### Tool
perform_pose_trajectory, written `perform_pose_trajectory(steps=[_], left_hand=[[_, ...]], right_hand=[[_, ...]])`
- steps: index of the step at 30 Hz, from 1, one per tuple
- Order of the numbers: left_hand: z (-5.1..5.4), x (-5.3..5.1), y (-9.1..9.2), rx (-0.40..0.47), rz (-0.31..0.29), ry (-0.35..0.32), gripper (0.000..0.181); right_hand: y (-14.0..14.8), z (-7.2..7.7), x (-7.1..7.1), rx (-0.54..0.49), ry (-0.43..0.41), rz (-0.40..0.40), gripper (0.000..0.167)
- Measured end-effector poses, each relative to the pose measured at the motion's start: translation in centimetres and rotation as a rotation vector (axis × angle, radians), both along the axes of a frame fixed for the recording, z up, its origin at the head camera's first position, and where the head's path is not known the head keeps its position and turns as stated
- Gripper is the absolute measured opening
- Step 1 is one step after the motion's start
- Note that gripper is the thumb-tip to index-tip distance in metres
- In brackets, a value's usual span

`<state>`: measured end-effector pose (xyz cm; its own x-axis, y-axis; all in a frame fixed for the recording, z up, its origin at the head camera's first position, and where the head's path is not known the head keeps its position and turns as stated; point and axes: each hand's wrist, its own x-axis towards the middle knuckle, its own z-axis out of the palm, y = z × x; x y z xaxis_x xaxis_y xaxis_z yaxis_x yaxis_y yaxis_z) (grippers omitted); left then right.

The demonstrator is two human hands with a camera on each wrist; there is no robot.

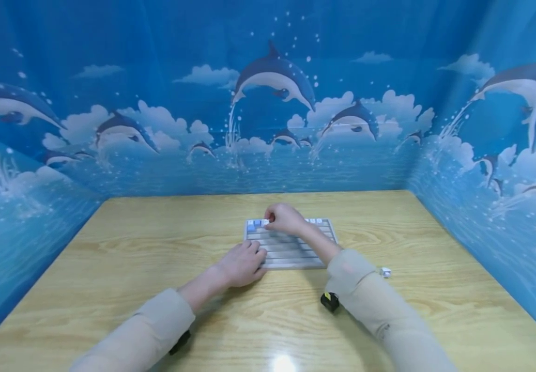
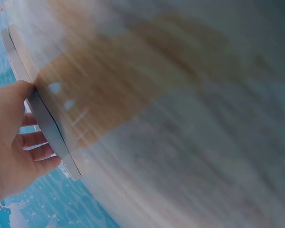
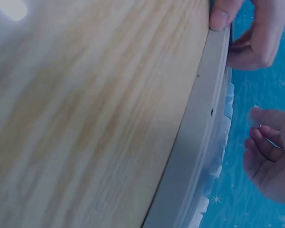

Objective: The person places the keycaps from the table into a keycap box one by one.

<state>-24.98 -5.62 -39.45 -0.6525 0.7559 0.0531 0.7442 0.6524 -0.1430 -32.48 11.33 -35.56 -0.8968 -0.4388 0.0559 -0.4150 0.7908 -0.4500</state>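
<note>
A light grey slatted keycap tray (image 1: 291, 254) lies flat on the table, with white and blue keycaps (image 1: 251, 227) along its far row and left end. My left hand (image 1: 243, 263) grips its near left corner; in the left wrist view the thumb (image 2: 23, 88) is on the front side and the fingers reach over the top. Above the far row, my right hand (image 1: 287, 219) pinches a small whitish keycap (image 3: 255, 118) between thumb and fingertips. The right hand hides part of that row in the head view.
A small white piece (image 1: 385, 272) lies on the wooden table (image 1: 435, 258) right of the tray, near the right sleeve. Under each forearm shows a black wrist device (image 1: 330, 301). A blue dolphin curtain (image 1: 156, 170) encloses the table's back and sides.
</note>
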Motion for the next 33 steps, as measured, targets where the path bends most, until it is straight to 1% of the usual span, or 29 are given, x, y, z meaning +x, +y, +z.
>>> perform_pose_trajectory(steps=[3,6,11,16,19,26,33], left_hand=[[0.0,0.0,0.0,-0.009,-0.011,0.009,0.027],[-0.2,-0.1,-0.1,-0.004,-0.023,0.019,0.027],[-0.4,-0.2,-0.1,0.014,-0.026,0.039,0.027],[-0.2,-0.1,-0.1,0.002,-0.021,0.033,0.027],[-0.1,-0.1,-0.1,0.003,-0.024,0.029,0.026],[-0.2,-0.1,-0.1,0.007,-0.035,0.043,0.026],[-0.1,0.0,-0.1,0.006,-0.028,0.033,0.026]], right_hand=[[-0.6,-0.3,-0.4,0.097,0.024,0.009,0.020],[-1.0,-0.7,-0.8,0.179,0.050,0.014,0.017],[-1.7,-1.3,-1.4,0.257,0.086,0.027,0.015],[-2.2,-1.4,-1.4,0.280,0.100,0.044,0.016],[-2.3,-1.5,-1.4,0.274,0.104,0.051,0.015],[-2.5,-1.8,-1.3,0.262,0.126,0.051,0.012],[-2.6,-1.9,-1.4,0.250,0.109,0.038,0.011]])
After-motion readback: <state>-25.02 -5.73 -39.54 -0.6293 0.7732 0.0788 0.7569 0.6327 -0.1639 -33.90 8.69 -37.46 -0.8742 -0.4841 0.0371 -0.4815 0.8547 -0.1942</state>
